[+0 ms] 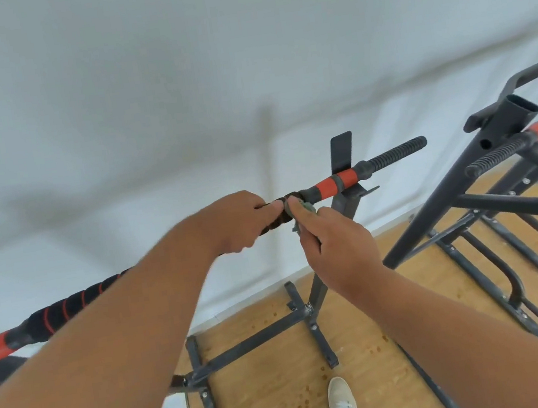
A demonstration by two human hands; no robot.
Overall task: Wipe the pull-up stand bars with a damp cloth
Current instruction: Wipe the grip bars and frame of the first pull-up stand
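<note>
Wiping: the bar (334,185) is being worked at mid-length, judged as mid-task.
Left hand: left hand (238,220) is curled round the black-wrapped section, thumb on top; the bar is steadied.
Right hand: right hand (339,245) is closed on a small greenish cloth (308,208), pinched under thumb and fingers and pressed to the bar just beside the left hand.
Bar axis: long axis runs from behind the left forearm, lower left, up to the threaded end beyond the right hand.
Next stretch: orange grip (335,182) lies just past the cloth, nearer the right hand; a slide along the axis is judged likely.
Other: second frame (487,194) stands well right of the right hand.
</note>
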